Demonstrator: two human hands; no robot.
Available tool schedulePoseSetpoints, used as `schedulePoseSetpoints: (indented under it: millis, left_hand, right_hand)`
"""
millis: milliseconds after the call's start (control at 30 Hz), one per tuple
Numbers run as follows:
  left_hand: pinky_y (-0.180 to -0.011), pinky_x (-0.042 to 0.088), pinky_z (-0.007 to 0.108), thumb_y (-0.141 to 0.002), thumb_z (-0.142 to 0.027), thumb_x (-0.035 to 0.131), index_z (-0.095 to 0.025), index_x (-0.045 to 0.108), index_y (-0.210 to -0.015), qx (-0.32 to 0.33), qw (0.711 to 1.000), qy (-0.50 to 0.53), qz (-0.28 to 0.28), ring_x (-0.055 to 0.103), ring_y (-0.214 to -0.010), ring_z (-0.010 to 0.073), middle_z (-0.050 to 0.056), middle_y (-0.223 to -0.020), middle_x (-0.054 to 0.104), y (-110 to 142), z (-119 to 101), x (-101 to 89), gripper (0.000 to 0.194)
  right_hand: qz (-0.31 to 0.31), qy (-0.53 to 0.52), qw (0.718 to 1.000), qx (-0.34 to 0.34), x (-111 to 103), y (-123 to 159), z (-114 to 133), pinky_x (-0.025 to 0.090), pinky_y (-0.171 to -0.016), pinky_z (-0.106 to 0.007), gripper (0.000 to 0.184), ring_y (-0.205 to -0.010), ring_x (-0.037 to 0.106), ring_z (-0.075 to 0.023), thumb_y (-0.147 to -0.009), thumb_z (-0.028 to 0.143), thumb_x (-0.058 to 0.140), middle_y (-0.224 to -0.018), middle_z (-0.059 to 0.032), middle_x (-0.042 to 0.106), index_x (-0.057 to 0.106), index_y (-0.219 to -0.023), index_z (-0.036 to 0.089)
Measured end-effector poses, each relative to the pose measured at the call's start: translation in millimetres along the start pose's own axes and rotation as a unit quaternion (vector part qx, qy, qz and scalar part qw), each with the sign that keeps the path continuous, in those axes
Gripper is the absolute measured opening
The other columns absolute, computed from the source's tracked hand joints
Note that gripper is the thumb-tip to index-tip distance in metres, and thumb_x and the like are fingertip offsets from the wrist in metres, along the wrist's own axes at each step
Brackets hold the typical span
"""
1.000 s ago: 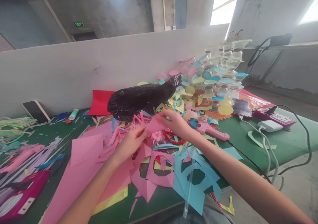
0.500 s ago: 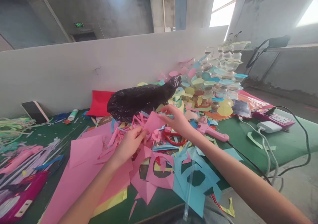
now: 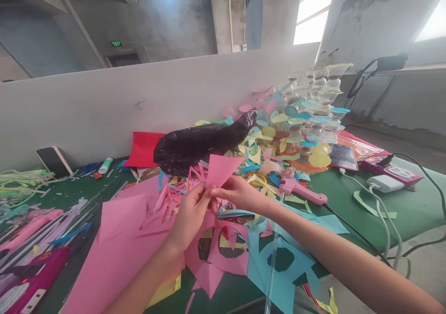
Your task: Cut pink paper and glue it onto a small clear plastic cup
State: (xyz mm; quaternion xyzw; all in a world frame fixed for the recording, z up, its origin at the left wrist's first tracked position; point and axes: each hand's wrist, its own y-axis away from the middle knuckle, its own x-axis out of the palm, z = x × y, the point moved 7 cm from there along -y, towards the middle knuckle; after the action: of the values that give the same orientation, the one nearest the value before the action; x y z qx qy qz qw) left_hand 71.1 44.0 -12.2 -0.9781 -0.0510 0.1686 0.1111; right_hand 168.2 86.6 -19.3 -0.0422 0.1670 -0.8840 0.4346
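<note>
Left hand and right hand both pinch the small pink paper at its lower end; uneven tugging there could crease or rip it, imo.

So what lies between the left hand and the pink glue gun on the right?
In the head view, the right hand, then coloured paper scraps, lie between the left hand and the pink glue gun.

Room above pink sheet; black bag blocks beyond right hand, glue gun rightward
</note>
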Motion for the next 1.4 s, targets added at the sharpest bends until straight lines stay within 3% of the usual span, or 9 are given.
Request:
schedulePoseSetpoints:
  millis: [267,633,733,900,1033,1200,1400]
  left_hand:
    - [-0.061,0.046,0.027,-0.091,-0.052,0.050,-0.022,0.050,-0.064,-0.007,1.000,-0.027,0.000,0.055,-0.056,0.0143,-0.002,-0.055,0.056,-1,-2,-1.0,0.041]
    - [-0.063,0.044,0.025,-0.093,-0.051,0.049,-0.022,0.050,-0.065,-0.029,0.999,-0.005,0.044,0.053,-0.057,0.0134,-0.003,-0.055,0.056,-1,5,2.8,0.041]
    - [-0.063,0.043,0.025,-0.093,-0.051,0.050,-0.022,0.051,-0.066,-0.027,0.999,0.000,0.041,0.053,-0.057,0.0133,-0.003,-0.056,0.055,-2,7,2.2,0.040]
    - [-0.060,0.043,0.026,-0.091,-0.054,0.052,-0.021,0.054,-0.070,-0.034,0.997,0.024,0.062,0.051,-0.055,0.0136,-0.004,-0.055,0.054,-3,10,5.9,0.039]
    - [-0.061,0.042,0.026,-0.091,-0.055,0.051,-0.021,0.053,-0.069,-0.034,0.998,0.010,0.053,0.050,-0.054,0.0133,-0.004,-0.054,0.052,-3,6,6.2,0.040]
    - [-0.063,0.043,0.027,-0.089,-0.054,0.052,-0.022,0.051,-0.065,-0.029,0.998,-0.002,0.061,0.048,-0.055,0.0134,-0.005,-0.052,0.049,-7,2,6.4,0.040]
    - [-0.062,0.042,0.026,-0.090,-0.050,0.052,-0.022,0.048,-0.063,-0.024,0.998,-0.007,0.058,0.048,-0.055,0.0125,-0.004,-0.053,0.049,-10,5,2.3,0.039]
  right_hand:
    - [0.022,0.065,0.998,0.015,-2,3,4,0.047,-0.069,-0.027,0.056,-0.075,0.062,-0.0170,-0.096,0.061,0.043,-0.076,-0.0050,0.071,0.068,-0.073,0.017]
    - [0.041,0.074,0.996,0.011,-9,5,3,0.039,-0.055,-0.024,0.050,-0.061,0.052,-0.0128,-0.094,0.059,0.051,-0.070,-0.0012,0.064,0.072,-0.078,0.017]
    - [0.025,0.046,0.999,0.011,-11,5,7,0.041,-0.060,-0.024,0.043,-0.065,0.053,-0.0127,-0.094,0.054,0.055,-0.072,-0.0005,0.064,0.069,-0.079,0.017]
    - [0.050,0.034,0.998,0.010,-10,6,11,0.044,-0.067,-0.025,0.037,-0.072,0.057,-0.0141,-0.095,0.050,0.054,-0.077,-0.0006,0.066,0.070,-0.086,0.018]
    - [0.014,0.059,0.998,0.022,-23,5,8,0.043,-0.064,-0.025,0.034,-0.070,0.052,-0.0130,-0.091,0.050,0.059,-0.080,-0.0002,0.063,0.068,-0.090,0.018]
    - [-0.023,0.083,0.995,0.052,-38,4,-6,0.029,-0.052,-0.024,0.042,-0.056,0.033,-0.0087,-0.086,0.058,0.062,-0.064,0.0054,0.046,0.060,-0.075,0.017]
    - [-0.037,0.049,0.997,0.039,-46,3,-2,0.030,-0.055,-0.024,0.043,-0.059,0.035,-0.0092,-0.084,0.059,0.063,-0.068,0.0043,0.046,0.056,-0.075,0.017]
